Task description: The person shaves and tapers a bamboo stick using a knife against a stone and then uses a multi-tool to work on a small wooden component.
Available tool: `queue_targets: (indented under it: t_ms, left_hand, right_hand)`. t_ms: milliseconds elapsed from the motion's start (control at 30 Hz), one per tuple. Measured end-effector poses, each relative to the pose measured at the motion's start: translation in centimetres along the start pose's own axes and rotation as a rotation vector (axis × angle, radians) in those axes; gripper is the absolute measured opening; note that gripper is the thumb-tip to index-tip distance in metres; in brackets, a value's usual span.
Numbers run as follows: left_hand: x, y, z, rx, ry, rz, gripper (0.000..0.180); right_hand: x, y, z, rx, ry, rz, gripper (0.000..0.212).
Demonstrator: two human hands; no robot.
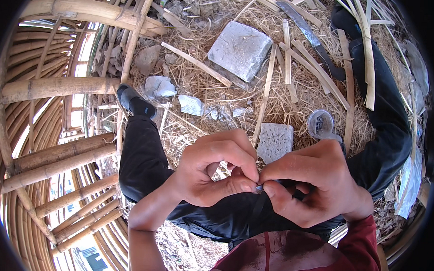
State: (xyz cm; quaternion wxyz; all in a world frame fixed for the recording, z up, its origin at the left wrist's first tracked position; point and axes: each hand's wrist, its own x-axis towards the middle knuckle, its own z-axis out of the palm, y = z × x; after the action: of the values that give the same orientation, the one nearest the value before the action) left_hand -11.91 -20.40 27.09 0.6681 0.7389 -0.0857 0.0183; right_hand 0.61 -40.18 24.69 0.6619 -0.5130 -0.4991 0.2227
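Above my lap, my left hand (218, 170) and my right hand (315, 182) meet with their fingertips almost touching. Each is closed in a pinch, thumb against forefinger. Between the fingertips shows a tiny, pointed, greyish-blue thing (259, 187), too small to name; most of it is hidden by the fingers. Just beyond the hands lies a pitted pale stone block (275, 141). A clear plastic cup (320, 123) rests on the ground past my right hand.
A larger grey block (240, 50) sits farther off. At the far right lies a long-bladed knife (304, 31) among bamboo strips (319, 74) and shavings. White stone chunks (191, 105) lie near my left foot. A bamboo frame (61, 89) stands along the left.
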Motion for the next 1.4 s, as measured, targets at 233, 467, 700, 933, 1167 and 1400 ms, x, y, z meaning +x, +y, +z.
queue_targets:
  t_ms: [233, 467, 700, 933, 1167, 1400]
  left_hand:
    - [0.02, -0.03, 0.02, 0.060, 0.028, 0.070, 0.019]
    - [-0.18, -0.09, 0.23, 0.010, 0.046, 0.047, 0.021]
    - [-0.23, 0.01, 0.46, -0.044, 0.070, 0.031, 0.022]
    - [-0.11, 0.13, 0.52, -0.055, 0.080, 0.037, 0.022]
    - [-0.15, 0.33, 0.53, -0.083, 0.079, -0.008, 0.018]
    - [-0.30, 0.22, 0.58, -0.094, 0.085, -0.012, 0.017]
  right_hand:
    - [0.09, 0.04, 0.12, 0.021, 0.027, -0.018, 0.016]
    - [0.11, 0.17, 0.30, 0.032, 0.041, -0.019, 0.014]
    - [0.15, 0.18, 0.13, 0.046, 0.020, -0.013, 0.014]
    - [0.17, 0.17, 0.18, 0.052, 0.022, 0.005, 0.015]
    - [0.04, 0.27, 0.22, 0.064, 0.003, 0.035, 0.016]
    - [0.05, 0.27, 0.23, 0.072, 0.000, 0.037, 0.016]
